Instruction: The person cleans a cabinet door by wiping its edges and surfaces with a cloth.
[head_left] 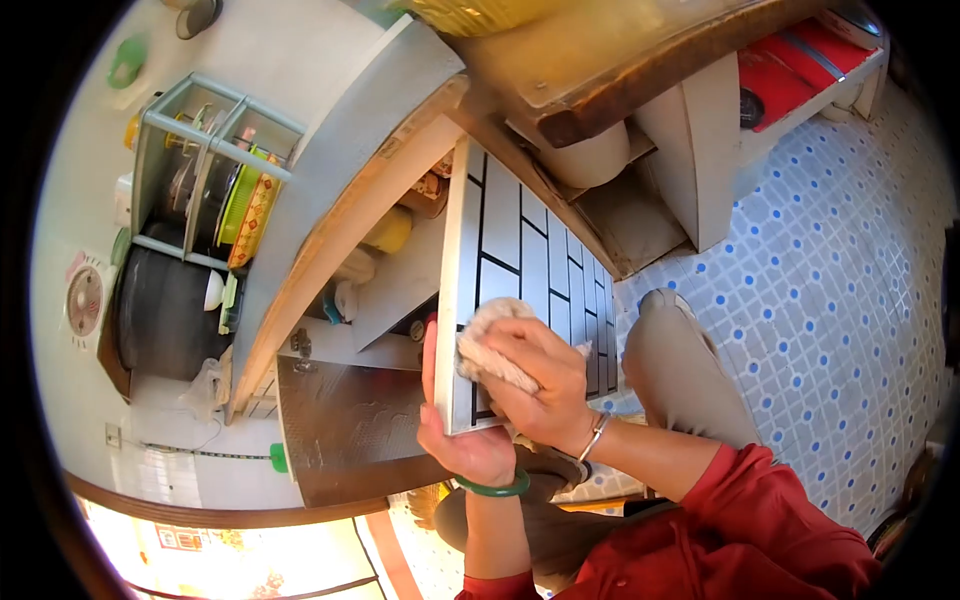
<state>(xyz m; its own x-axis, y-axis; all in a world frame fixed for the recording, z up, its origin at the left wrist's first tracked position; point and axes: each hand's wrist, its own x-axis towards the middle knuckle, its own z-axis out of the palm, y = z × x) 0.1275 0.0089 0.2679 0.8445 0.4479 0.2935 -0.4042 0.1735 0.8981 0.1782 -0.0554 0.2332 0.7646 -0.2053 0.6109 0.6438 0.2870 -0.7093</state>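
A white cabinet door (pixel 502 231) with a black brick-line pattern stands swung out from the cupboard. My left hand (pixel 468 450), wearing a green bangle, holds the door's near bottom corner, its fingers along the outer edge. Bunched in my right hand (pixel 548 385) is a pale cloth (pixel 488 345), pressed against the patterned face near that edge. A silver bracelet is on the right wrist. Parts of the cloth are hidden under the fingers.
Behind the door, the cupboard (pixel 400 290) holds several items. A brown panel (pixel 350 430) sits lower left. A rack (pixel 215 170) with dishes stands on the counter. A wooden tabletop edge (pixel 600 105) juts overhead. My knee (pixel 675 365) is beside the door, above the blue-dotted tile floor (pixel 800 330).
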